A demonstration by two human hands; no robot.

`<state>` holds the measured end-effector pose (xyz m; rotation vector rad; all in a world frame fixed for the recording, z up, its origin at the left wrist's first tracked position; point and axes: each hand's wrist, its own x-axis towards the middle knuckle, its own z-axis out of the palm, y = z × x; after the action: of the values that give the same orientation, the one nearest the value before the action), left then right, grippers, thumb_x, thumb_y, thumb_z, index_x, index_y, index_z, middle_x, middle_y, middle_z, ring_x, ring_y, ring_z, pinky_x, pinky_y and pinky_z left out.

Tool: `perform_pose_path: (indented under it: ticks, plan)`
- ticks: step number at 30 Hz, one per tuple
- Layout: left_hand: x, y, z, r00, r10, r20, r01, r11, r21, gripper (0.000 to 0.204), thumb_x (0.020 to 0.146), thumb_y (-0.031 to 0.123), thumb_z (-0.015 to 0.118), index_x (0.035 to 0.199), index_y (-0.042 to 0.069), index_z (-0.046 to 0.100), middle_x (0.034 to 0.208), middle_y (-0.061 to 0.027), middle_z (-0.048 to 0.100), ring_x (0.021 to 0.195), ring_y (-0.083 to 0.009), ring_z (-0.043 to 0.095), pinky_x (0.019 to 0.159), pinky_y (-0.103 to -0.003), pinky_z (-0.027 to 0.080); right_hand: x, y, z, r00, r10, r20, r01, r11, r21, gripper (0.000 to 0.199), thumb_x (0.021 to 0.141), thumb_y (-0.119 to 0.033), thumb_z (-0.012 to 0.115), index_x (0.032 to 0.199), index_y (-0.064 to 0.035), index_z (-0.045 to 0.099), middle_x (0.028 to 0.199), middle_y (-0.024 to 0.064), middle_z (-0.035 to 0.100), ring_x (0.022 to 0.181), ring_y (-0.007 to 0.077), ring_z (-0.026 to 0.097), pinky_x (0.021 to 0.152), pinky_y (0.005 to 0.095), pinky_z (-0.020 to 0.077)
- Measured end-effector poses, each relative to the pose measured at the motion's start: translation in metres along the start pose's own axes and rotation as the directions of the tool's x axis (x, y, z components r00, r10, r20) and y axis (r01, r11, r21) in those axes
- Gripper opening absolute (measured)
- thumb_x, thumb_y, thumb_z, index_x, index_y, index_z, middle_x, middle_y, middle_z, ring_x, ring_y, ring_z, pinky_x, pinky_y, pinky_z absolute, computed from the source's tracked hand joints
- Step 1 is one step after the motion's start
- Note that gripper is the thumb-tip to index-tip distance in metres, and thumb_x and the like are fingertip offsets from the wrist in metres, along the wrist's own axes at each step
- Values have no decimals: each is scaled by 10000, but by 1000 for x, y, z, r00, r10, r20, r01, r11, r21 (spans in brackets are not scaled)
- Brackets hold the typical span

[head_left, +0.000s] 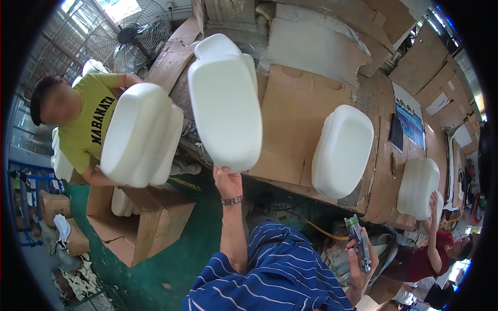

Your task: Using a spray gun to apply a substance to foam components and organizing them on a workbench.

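My left hand (228, 182) grips the lower end of a large white rounded moulded piece (225, 111), which lies over the near edge of the workbench. What it is made of I cannot tell; it looks like a foam pad. In my right hand (359, 267) is a grey hand-held air tool (359, 241) with a green ring, held low in front of the bench and apart from the white pieces. An orange hose (324, 229) runs toward the tool. To the right, another white moulded piece (343, 150) rests on the cardboard-covered bench.
At left, a person in a yellow-green shirt (88, 119) holds stacked white pieces (142, 135) above an open cardboard box (148, 228). At right, a person in dark red (428, 259) touches another white piece (419, 187). A fan (127, 36) stands behind. Cardboard (295, 124) covers the bench.
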<state>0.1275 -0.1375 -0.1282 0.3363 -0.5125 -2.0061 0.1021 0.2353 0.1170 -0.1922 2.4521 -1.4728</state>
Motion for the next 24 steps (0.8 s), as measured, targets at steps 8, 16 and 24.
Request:
perform_pose_path:
  ticks: [8, 16, 24]
  plan:
    - [62, 17, -74, 989, 150, -8, -150, 989, -10, 485, 882, 158, 666, 1322, -19, 565, 1292, -115, 654, 1181, -244, 636, 1015, -418, 531, 9, -13, 21, 999, 8, 51, -7, 1000, -19, 586, 903, -110, 675, 1440, 70, 523, 892, 64, 669, 827, 123, 596, 798, 257, 482]
    - [200, 7, -210, 817, -95, -569, 110, 994, -8, 309, 935, 195, 698, 1189, 42, 613, 1132, -123, 678, 1019, -264, 674, 852, -461, 579, 12, -18, 35, 995, 29, 100, -30, 1000, 7, 580, 901, -96, 674, 1442, 56, 530, 911, 65, 670, 843, 116, 598, 795, 251, 480]
    - [180, -17, -222, 896, 49, -441, 104, 943, 317, 186, 954, 77, 635, 1133, 67, 586, 944, -51, 626, 814, -157, 616, 661, -316, 519, 6, -7, 30, 996, 39, 76, -43, 997, 56, 543, 902, -48, 648, 1419, 73, 537, 925, 72, 668, 852, 122, 613, 837, 257, 501]
